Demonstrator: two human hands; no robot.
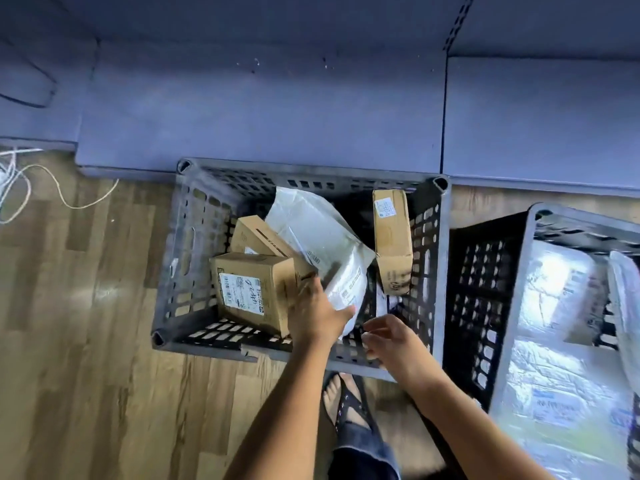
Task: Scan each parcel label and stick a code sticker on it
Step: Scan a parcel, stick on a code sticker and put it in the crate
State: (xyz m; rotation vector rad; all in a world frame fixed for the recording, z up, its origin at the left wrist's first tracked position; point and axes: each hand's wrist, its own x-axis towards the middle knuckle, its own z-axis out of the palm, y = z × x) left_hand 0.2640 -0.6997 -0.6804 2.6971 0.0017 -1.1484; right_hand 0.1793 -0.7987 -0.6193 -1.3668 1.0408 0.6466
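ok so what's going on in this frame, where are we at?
A person is reaching into a grey crate of parcels on the floor. The left hand is on the white mailer bag, thumb across its near edge; blur hides whether it grips. The right hand hovers by the crate's near wall, loosely curled, holding nothing. A labelled cardboard box lies beside the bag. No scanner or sticker shows.

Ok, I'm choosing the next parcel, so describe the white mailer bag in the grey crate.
The white mailer bag is glossy, wrinkled plastic. It lies tilted over a cardboard box in the grey crate. A printed label shows near its lower end. The left hand grips that end.
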